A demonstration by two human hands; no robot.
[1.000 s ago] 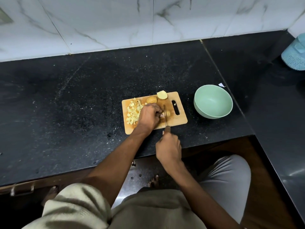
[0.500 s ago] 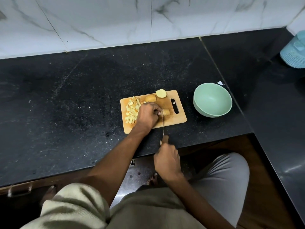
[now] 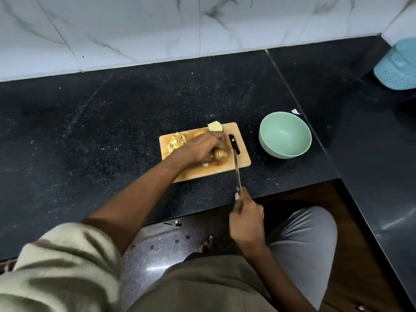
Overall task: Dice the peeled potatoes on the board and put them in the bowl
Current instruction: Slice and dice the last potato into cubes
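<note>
The left hand (image 3: 202, 148) curls round the potato (image 3: 219, 154) to steady it on the board (image 3: 242, 159), while the right hand (image 3: 246, 218) grips the knife (image 3: 236, 170) just beside it, apparently lined up to slice.

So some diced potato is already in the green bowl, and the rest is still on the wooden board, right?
Not quite. The head view shows the green bowl empty. All the diced potato is still piled on the wooden board, along with the uncut pieces.
</note>
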